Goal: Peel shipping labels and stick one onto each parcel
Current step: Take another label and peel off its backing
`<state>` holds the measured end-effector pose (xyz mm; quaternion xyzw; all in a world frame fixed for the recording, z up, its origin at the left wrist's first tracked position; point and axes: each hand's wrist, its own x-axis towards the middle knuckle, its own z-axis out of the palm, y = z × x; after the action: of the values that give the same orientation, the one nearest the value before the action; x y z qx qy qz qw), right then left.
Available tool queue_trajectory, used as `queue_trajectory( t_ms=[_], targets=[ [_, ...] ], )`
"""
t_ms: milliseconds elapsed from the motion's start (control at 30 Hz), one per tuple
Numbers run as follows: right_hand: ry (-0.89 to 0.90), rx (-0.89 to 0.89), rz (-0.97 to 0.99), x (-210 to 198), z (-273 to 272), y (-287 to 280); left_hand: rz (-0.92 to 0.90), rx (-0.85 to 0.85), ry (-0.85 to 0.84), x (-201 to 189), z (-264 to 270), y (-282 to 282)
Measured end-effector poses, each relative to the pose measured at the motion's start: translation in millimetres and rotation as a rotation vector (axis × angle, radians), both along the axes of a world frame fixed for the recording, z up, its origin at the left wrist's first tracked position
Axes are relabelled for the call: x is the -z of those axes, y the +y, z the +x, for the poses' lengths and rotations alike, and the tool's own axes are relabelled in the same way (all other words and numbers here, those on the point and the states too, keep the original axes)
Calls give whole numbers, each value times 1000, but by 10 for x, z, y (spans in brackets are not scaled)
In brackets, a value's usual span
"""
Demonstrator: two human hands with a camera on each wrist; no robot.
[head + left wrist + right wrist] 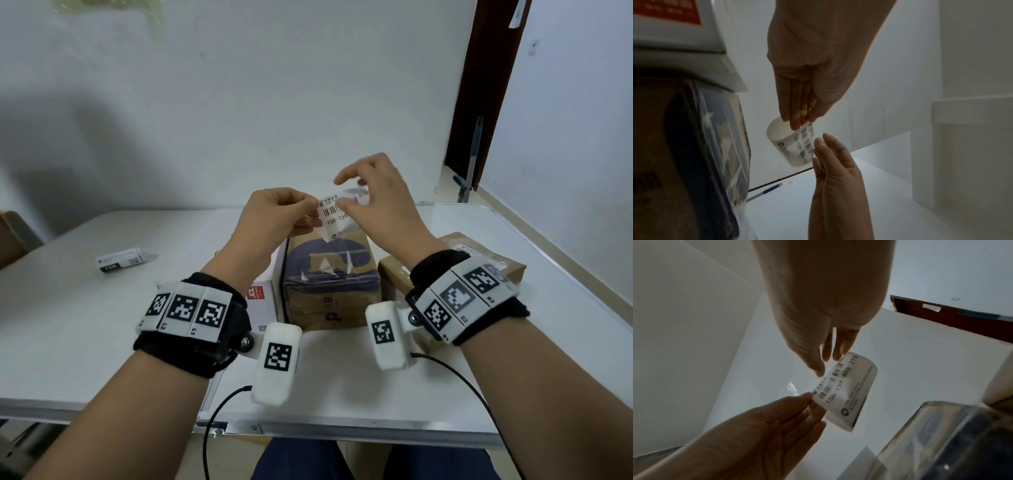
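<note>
I hold a curled white shipping label [334, 219] with a barcode in the air above the parcels. My left hand [313, 205] pinches its left corner, and my right hand [346, 202] pinches the top edge just beside it. The left wrist view shows the label [795, 146] between both hands' fingertips. In the right wrist view the label [849, 395] curls away from the pinch. Below it stand a brown parcel with a blue print [330, 274], a white parcel [263, 301] on its left and a brown parcel [479, 260] on its right.
Another curled label [119, 260] lies on the white table [85, 325] at the left. A brown box [10, 236] shows at the far left edge. Cables hang over the table's front edge. A dark door frame [479, 85] stands at the back right.
</note>
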<state>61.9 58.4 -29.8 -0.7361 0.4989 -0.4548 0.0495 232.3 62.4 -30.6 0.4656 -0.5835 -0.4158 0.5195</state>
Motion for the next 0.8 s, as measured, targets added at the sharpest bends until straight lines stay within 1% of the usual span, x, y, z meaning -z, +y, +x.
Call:
queue_trajectory(
  t_ms=[67, 200, 300, 500, 800],
  targets=[
    [-110, 8, 34, -1, 32, 32, 19, -1, 97, 38, -23, -6],
    [-250, -67, 181, 97, 65, 65, 77, 60, 221, 120, -120, 19],
    [-281, -77, 208, 143, 52, 64, 109, 111, 261, 165, -183, 35],
    [-261, -57, 188, 146, 3, 76, 106, 148, 244, 209, -208, 45],
    [-239, -64, 170, 162, 3, 91, 52, 103, 140, 185, -190, 61]
  ],
)
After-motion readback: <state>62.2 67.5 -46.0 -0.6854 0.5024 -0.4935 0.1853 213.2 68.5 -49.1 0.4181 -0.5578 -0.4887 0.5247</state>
